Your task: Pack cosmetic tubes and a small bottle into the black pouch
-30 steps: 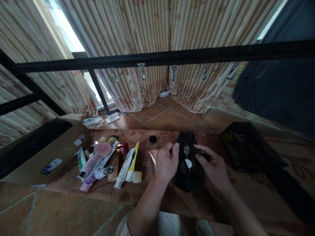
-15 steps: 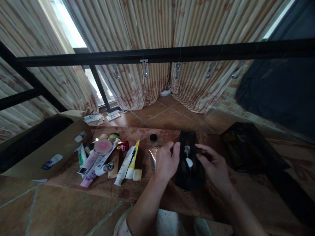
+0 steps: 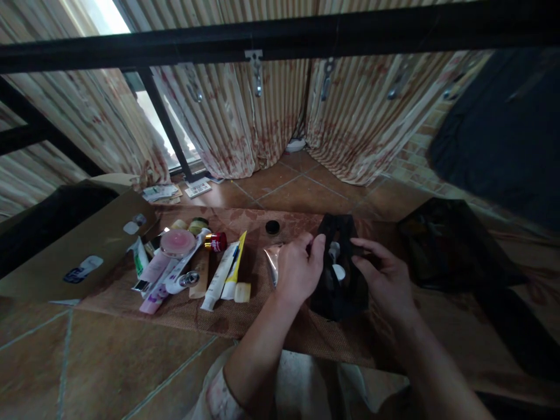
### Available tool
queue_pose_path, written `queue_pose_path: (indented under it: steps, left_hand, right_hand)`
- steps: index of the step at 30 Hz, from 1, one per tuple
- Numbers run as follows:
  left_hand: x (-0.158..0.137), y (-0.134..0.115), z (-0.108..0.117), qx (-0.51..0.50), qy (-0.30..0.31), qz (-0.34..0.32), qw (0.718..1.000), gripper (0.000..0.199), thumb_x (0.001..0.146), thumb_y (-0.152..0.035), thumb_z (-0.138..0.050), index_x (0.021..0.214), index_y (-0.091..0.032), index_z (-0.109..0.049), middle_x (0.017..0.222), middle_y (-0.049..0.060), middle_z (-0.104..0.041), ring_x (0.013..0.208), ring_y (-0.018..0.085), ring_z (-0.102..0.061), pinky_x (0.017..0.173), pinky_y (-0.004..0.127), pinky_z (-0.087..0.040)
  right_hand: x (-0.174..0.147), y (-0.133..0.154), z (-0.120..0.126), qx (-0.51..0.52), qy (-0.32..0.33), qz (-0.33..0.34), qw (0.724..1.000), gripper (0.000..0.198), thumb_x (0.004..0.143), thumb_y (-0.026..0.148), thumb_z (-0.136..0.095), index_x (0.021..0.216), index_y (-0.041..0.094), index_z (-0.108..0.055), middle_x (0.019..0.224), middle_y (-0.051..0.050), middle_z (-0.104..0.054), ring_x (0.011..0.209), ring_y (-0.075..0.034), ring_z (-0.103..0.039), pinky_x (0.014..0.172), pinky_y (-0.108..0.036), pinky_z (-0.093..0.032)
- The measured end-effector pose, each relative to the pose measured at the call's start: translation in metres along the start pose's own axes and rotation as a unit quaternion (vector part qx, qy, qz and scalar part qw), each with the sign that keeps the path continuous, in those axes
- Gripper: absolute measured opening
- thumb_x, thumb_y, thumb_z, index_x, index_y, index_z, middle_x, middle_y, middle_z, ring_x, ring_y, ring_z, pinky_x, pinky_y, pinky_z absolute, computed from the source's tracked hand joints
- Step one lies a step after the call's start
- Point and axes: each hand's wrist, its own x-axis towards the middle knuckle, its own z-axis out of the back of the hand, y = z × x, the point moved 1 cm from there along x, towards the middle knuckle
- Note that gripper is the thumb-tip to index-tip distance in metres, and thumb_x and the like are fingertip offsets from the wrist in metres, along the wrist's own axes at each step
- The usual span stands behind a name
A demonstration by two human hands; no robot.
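A black pouch [image 3: 339, 297] lies open on a brown woven mat [image 3: 227, 318], with white items [image 3: 336, 262] showing in its mouth. My left hand [image 3: 300, 271] grips the pouch's left edge. My right hand [image 3: 385, 280] holds its right edge, fingers curled over the rim. Just left of my left hand lies a clear foil sachet [image 3: 273, 265]. A small black cap [image 3: 272, 227] sits on the mat beyond it.
Several tubes and jars of cosmetics [image 3: 192, 265] lie in a row at the mat's left. A cardboard box [image 3: 74, 245] stands further left. A dark bag [image 3: 446, 245] lies on the right. A black metal bar [image 3: 280, 38] crosses overhead, curtains behind.
The view has tilted down, so everything sits higher in frame. Both hands stay on the pouch, the left thumb moving a little further over its edge.
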Motion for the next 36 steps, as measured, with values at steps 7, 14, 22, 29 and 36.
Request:
queue_pose_path:
  steps: [7,14,22,29,36]
  left_hand:
    - [0.003,0.001,0.008,0.056,-0.001,0.011,0.998,0.037,0.095,-0.039,-0.045,0.062,-0.021,-0.044,0.054,-0.005,-0.039,0.054,0.012,-0.041,0.058,0.025,-0.029]
    - [0.022,0.032,0.045,0.278,0.027,0.087,0.956,0.026,0.094,-0.032,-0.043,0.083,-0.021,-0.064,0.078,0.007,-0.069,0.074,0.021,-0.064,0.065,0.029,-0.036]
    - [0.019,0.055,0.043,0.406,0.168,0.145,0.887,0.033,0.093,-0.038,-0.045,0.111,-0.016,-0.063,0.109,0.017,-0.072,0.105,0.031,-0.067,0.08,0.035,-0.046]
    - [0.012,0.055,0.028,0.393,0.242,0.184,0.868,0.059,0.081,-0.047,-0.06,0.129,-0.014,-0.049,0.127,0.023,-0.063,0.117,0.038,-0.061,0.09,0.041,-0.045]
    - [0.009,0.054,0.019,0.375,0.258,0.176,0.873,0.079,0.073,-0.026,-0.063,0.144,-0.013,-0.032,0.123,0.025,-0.064,0.116,0.039,-0.062,0.088,0.041,-0.044]
  right_hand:
    - [0.0,0.001,-0.001,0.01,-0.002,0.004,1.0,0.029,0.076,0.028,-0.065,0.103,0.022,-0.073,0.091,-0.003,-0.072,0.075,-0.017,-0.064,0.068,-0.03,-0.05]
    - [0.001,0.002,0.0,0.005,0.016,0.013,1.0,0.029,0.078,0.027,-0.062,0.104,0.021,-0.073,0.091,-0.003,-0.072,0.077,-0.018,-0.064,0.073,-0.033,-0.05]
    - [0.003,-0.004,-0.001,-0.002,0.022,0.021,1.0,0.031,0.08,0.025,-0.06,0.109,0.022,-0.072,0.101,-0.005,-0.071,0.09,-0.021,-0.065,0.083,-0.037,-0.049]
    - [0.003,-0.002,0.0,0.003,0.024,0.038,0.999,0.03,0.081,0.022,-0.058,0.108,0.024,-0.071,0.101,-0.004,-0.071,0.089,-0.02,-0.064,0.083,-0.035,-0.048]
    - [0.004,-0.003,-0.002,0.0,0.038,0.024,0.999,0.033,0.08,0.021,-0.056,0.11,0.024,-0.07,0.102,-0.004,-0.071,0.09,-0.02,-0.065,0.082,-0.035,-0.049]
